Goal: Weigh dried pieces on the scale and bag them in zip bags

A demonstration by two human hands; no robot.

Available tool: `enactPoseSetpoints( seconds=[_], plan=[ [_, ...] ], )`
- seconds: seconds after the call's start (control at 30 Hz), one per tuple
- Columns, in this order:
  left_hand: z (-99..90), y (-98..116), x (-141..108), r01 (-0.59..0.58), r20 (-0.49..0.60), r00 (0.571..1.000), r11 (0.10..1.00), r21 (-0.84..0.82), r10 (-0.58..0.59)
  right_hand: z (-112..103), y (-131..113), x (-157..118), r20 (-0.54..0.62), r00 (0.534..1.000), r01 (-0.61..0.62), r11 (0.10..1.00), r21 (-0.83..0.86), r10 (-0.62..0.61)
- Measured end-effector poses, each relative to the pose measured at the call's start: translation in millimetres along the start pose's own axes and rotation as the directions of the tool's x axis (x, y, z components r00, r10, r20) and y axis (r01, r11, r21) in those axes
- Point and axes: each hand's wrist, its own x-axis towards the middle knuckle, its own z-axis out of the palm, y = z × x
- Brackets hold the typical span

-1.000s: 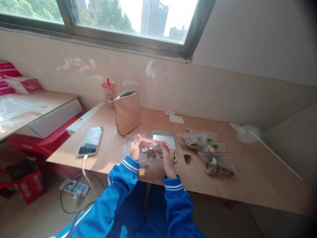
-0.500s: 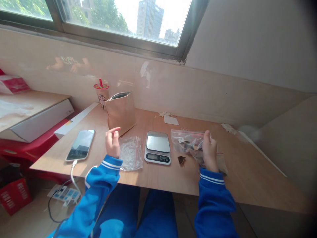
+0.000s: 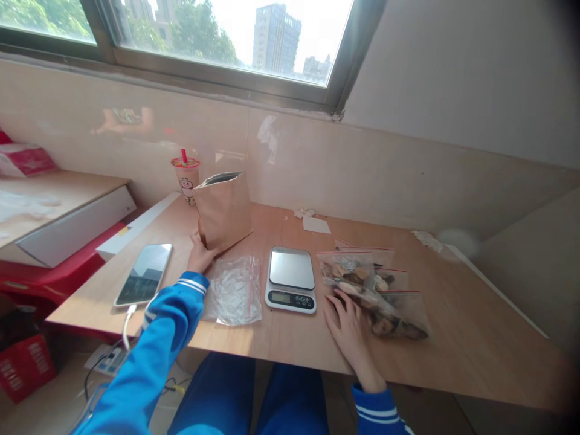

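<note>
My left hand (image 3: 200, 254) is at the lower left corner of the brown paper bag (image 3: 224, 211), its fingers round that corner. The bag stands upright with its top open. On the right, my right hand (image 3: 348, 323) rests palm down with its fingers apart, at the left edge of several zip bags (image 3: 380, 302) holding dark and pale pieces. Its fingertips touch or cover something too small to tell. Between the hands sits a digital scale (image 3: 291, 272) with a bare plate. A clear plastic bag (image 3: 233, 290) lies left of the scale.
A phone (image 3: 145, 273) with a white cable lies at the left. Behind the paper bag stands a drink cup (image 3: 187, 183) with a red straw. A white card (image 3: 316, 225) and crumpled tissue (image 3: 426, 240) lie near the wall. A power strip is below the table.
My left hand has moved down onto the paper bag's corner. My right hand has let go of the zip bag, which now lies on the others, and moved left over the dark piece's place.
</note>
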Motion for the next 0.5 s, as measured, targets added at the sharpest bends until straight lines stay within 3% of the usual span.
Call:
enactPoseSetpoints(
  seconds=[0.1,0.23,0.37,0.5],
  plan=[
    [-3.7,-10,5,0.02,0.028,0.999,0.993,0.116,-0.024,7,21,-3,0.058,0.998,0.006,0.995,0.097,-0.012],
    [-4.4,-13,4,-0.025,0.039,0.999,0.987,0.156,0.019,-9,33,24,0.165,0.985,-0.003,0.956,0.294,-0.047],
    [-2.3,-13,2,-0.068,0.032,0.997,0.987,0.146,0.064,-17,5,78,0.121,0.989,0.033,0.909,0.415,-0.091],
    [-3.6,-10,1,-0.055,0.038,0.998,0.989,0.139,0.05,2,-30,118,0.15,0.969,0.134,0.926,0.352,-0.197]
  ],
)
